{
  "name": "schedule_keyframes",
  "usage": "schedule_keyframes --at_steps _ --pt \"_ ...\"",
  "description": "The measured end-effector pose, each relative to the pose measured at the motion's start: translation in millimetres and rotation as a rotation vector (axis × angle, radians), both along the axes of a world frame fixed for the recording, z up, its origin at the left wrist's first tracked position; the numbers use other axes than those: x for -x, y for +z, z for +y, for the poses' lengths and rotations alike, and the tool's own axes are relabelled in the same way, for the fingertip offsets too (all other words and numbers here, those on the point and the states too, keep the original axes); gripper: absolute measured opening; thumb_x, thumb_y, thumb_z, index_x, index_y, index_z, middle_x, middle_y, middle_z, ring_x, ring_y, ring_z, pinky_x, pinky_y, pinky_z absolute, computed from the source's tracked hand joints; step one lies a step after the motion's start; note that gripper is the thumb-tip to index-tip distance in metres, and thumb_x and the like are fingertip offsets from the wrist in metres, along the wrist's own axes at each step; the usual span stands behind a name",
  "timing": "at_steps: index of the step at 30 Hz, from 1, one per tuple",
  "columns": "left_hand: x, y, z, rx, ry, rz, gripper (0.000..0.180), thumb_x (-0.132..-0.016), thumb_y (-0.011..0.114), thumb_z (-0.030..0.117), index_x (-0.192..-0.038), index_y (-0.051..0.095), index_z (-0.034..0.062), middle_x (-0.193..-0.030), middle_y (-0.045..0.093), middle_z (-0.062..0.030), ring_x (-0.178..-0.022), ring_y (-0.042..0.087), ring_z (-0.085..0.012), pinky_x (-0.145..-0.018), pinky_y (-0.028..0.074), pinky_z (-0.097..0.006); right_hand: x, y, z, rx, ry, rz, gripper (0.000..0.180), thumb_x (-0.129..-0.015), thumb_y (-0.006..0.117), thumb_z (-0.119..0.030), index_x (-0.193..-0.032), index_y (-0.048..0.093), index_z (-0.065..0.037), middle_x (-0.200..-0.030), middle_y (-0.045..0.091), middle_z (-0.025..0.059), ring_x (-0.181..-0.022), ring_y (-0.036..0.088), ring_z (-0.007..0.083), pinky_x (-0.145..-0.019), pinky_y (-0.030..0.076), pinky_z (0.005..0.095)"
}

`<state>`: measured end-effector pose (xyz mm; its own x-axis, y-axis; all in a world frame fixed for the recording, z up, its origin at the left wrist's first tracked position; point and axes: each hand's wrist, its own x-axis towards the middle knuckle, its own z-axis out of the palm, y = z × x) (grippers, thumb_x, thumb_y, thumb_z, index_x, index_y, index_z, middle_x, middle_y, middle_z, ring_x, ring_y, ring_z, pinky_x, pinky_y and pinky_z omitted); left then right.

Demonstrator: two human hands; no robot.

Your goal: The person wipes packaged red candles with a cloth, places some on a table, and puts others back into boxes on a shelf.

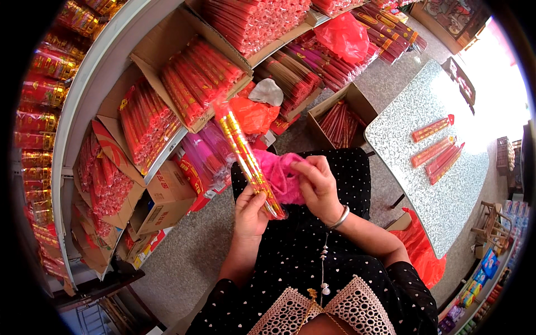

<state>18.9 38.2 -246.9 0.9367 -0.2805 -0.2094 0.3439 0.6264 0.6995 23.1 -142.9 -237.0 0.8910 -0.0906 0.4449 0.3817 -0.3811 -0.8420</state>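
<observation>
I observe the left hand (pixel 249 215) with its fingers clamped round the lower end of a long, slim packet of red-and-gold sticks in clear wrapping (pixel 245 156). The packet tilts up and to the left from the grip, held in the air in front of the person's dark dotted garment. The right hand (pixel 318 187) has its fingers pinched together on a crumpled bright pink plastic bag (pixel 279 173), which lies against the packet just beside the left hand's grip. A silver bangle (pixel 338 218) sits on the right wrist.

To the right I note a speckled grey tabletop (pixel 413 167); four similar red packets (pixel 438 151) lie near its far right edge, well apart from both hands. To the left, open cardboard boxes (pixel 167 190) packed with red stick bundles stand on and under a shelf. A small open carton of red sticks (pixel 341 120) rests on the floor by the tabletop's far left corner.
</observation>
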Motion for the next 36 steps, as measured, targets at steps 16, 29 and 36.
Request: schedule_keyframes --at_steps 16,29,36 --pt "2 -1 8 0.213 -0.001 -0.115 0.047 -0.084 0.057 0.011 -0.125 0.041 -0.0039 -0.124 0.05 -0.016 -0.116 0.048 -0.0252 -0.102 0.035 -0.038 -6 0 0 -0.086 0.052 0.174 0.031 -0.074 0.049 0.006 -0.103 0.057 -0.001 -0.092 0.052 0.0152 -0.084 0.056 0.0292 -0.072 0.047 0.0324" --pt "-9 21 -10 0.017 -0.134 -0.184 0.052 -0.086 0.047 0.009 -0.133 0.03 -0.0069 -0.139 0.031 -0.0241 -0.13 0.033 -0.0302 -0.108 0.025 -0.041 4 -7 19 -0.786 0.277 0.451 0.049 -0.092 0.05 -0.03 -0.128 0.036 0.0 -0.125 0.048 0.0129 -0.114 0.046 0.0191 -0.098 0.037 0.033" --pt "-7 19 -7 -0.042 -0.208 -0.161 0.053 -0.086 0.049 0.008 -0.134 0.03 -0.0069 -0.138 0.035 -0.0208 -0.126 0.039 -0.0277 -0.107 0.028 -0.039 3 -10 22 -0.92 0.403 0.557 0.058 -0.083 0.064 -0.019 -0.129 0.033 -0.002 -0.122 0.048 0.0087 -0.109 0.048 0.0159 -0.094 0.04 0.031"
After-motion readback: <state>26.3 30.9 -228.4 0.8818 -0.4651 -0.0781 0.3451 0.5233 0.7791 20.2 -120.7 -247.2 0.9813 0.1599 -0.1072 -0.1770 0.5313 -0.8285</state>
